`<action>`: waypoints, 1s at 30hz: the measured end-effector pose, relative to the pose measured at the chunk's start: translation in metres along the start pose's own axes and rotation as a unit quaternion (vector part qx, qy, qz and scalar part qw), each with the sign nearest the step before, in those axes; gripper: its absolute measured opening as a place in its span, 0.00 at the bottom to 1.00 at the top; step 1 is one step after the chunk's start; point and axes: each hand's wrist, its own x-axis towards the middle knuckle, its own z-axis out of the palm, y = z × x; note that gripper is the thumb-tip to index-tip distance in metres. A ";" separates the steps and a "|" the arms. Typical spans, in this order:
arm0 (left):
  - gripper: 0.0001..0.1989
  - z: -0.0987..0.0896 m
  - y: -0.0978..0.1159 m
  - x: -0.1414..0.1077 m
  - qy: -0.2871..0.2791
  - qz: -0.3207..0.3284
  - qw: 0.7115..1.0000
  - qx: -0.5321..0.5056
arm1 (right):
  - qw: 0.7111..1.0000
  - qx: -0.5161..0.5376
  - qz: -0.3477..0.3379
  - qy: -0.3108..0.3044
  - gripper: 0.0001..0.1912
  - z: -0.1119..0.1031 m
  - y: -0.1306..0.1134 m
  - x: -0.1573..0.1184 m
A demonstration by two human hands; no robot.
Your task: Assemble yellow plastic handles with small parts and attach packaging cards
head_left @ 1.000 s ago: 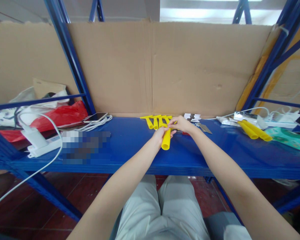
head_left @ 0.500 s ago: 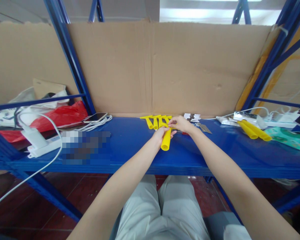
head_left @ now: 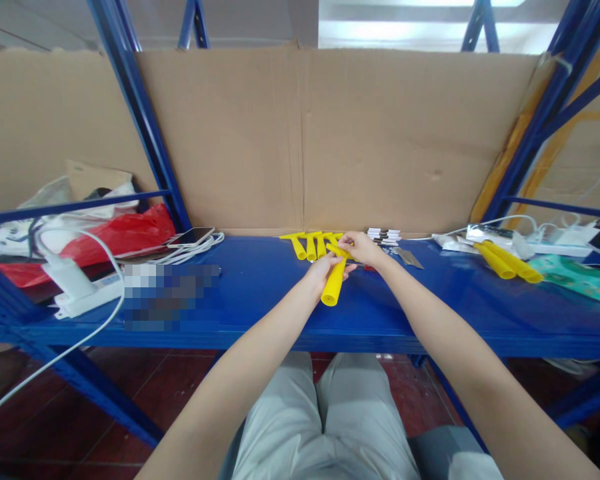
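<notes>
Plainly, in the head view, the yellow piece (head_left: 333, 287) is smooth and apparently plastic, with a round, tapering handle, its broad hollow-looking end turned toward the person and a narrower crosspiece at the far end. It is held above the middle of the glossy blue shelf (head_left: 260, 293). The left hand (head_left: 324, 267) is closed about its upper part, fingertips showing on the far side; the right hand (head_left: 356, 248) is narrowed to a pinch at the crosspiece, its exact fingertip contact hidden. Just beyond, similar yellow T-shaped pieces (head_left: 300, 249) lie in a row, partly covered by the hands. Near the right hand are a small stack of white items (head_left: 384, 235) and a flat grey plate (head_left: 410, 258). Farther right, two yellow handles (head_left: 510, 261) lie beside a teal packet (head_left: 575, 275). At left sit a crinkled red bag (head_left: 123, 237) and a white power strip (head_left: 87, 299); plain brown cardboard (head_left: 220, 147) stands behind.
</notes>
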 end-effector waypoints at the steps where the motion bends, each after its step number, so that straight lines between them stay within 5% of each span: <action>1: 0.22 0.000 0.000 0.000 0.000 0.002 1.000 -0.001 | 1.000 0.016 0.007 0.004 0.06 0.000 -0.001 0.000; 30: 0.26 0.001 -0.001 -0.002 -0.010 0.008 1.000 0.009 | 0.923 0.294 0.249 -0.019 0.06 -0.005 -0.018 -0.005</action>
